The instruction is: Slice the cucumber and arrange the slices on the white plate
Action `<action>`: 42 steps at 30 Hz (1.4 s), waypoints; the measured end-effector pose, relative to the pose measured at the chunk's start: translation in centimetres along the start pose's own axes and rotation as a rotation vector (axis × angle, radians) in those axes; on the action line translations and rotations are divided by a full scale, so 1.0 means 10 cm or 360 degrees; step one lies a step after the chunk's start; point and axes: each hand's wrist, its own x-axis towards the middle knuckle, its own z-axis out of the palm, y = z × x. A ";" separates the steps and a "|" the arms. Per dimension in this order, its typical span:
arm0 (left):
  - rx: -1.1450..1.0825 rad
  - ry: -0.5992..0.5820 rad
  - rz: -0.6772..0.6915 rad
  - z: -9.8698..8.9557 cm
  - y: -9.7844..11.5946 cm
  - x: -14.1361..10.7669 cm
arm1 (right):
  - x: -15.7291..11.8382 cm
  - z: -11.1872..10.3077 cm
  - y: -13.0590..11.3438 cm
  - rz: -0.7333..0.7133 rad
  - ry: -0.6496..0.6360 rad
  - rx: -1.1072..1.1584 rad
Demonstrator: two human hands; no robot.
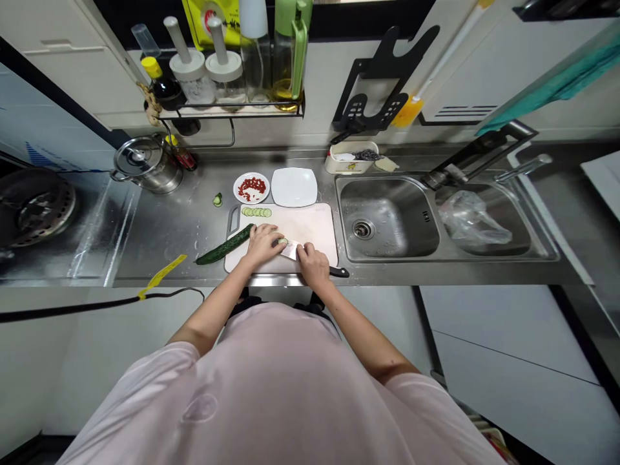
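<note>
My left hand (pixel 264 245) is closed over the dark green cucumber (pixel 224 249), near its cut end on the pale cutting board (pixel 314 223). The cucumber lies slantwise, its far end past the board's left edge. In my right hand (pixel 314 263) is the knife (pixel 289 250), its blade beside the cut end and its black handle sticking out to the right. A row of thin cucumber slices (pixel 256 212) rests at the board's upper left. Behind the board are a plate of chopped red pieces (pixel 251 188) and a bare white plate (pixel 294 187).
To the right is a double sink (pixel 389 216) with a plastic bag (pixel 472 218). A steel pot (pixel 148 165) stands at the left near a burner (pixel 36 206). Bottles and jars fill the rack (pixel 232 115) above. A small cucumber end (pixel 217 199) lies left of the plates.
</note>
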 end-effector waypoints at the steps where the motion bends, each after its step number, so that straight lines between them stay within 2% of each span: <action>1: -0.0009 -0.0019 0.0001 0.01 0.00 0.01 | 0.00 0.00 0.00 -0.0006 -0.0002 0.0014; 5: -0.0089 -0.0080 -0.0006 0.02 -0.01 0.05 | 0.01 0.01 0.01 -0.0007 0.0008 0.0025; 12: -0.0308 -0.0067 -0.0088 0.03 -0.04 0.12 | 0.01 0.06 0.04 0.0012 0.0028 0.0005; 16: -0.0422 0.0010 -0.0303 0.03 -0.12 0.23 | 0.00 0.11 0.07 0.0045 0.0018 -0.0030; 21: -0.0267 0.0175 -0.0598 -0.03 -0.26 0.52 | -0.01 0.18 0.13 0.0079 0.0028 -0.0022; 26: -0.0118 0.0148 -0.0777 -0.03 -0.38 0.80 | -0.02 0.23 0.19 0.0130 0.0100 0.0009; 33: 0.0001 0.0018 -0.0783 0.08 -0.49 0.98 | -0.01 0.29 0.24 0.0188 0.0191 0.0082; 42: 0.0215 0.0077 -0.0652 0.15 -0.50 1.04 | 0.00 0.30 0.26 0.0193 0.0217 0.0141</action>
